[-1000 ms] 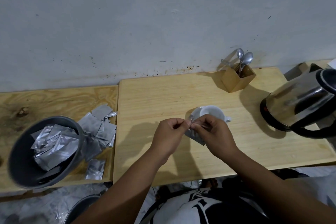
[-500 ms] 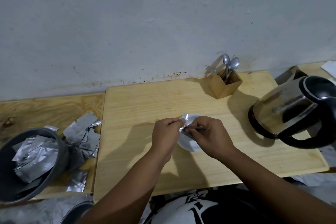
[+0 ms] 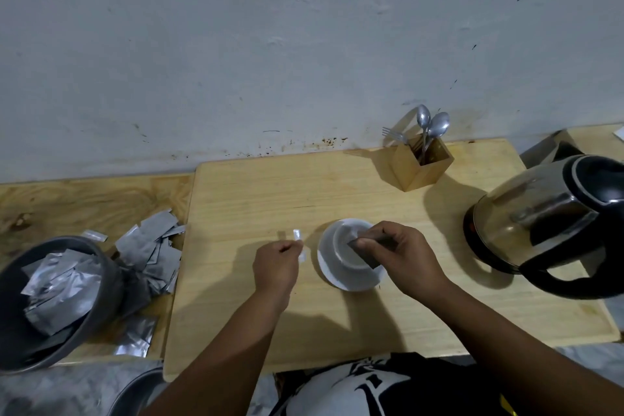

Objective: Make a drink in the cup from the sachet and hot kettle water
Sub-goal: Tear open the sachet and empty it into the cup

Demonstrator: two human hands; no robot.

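Observation:
A white cup (image 3: 349,255) stands on the pale wooden board (image 3: 256,199), seen from above. My right hand (image 3: 407,255) pinches a silver sachet (image 3: 366,252) tilted over the cup's mouth. To the left of the cup, my left hand (image 3: 277,265) holds a small torn-off foil strip (image 3: 299,241) between its fingertips. A steel kettle (image 3: 553,223) with a black handle stands at the board's right end, apart from both hands.
A wooden holder (image 3: 423,167) with two spoons and a fork stands at the back near the wall. At left a grey bowl (image 3: 98,294) holds foil sachets, and more sachets (image 3: 152,257) lie beside it on the plywood table.
The sachet's top strip has been torn off. My left hand moved left with the strip, while my right hand brought the sachet over the cup.

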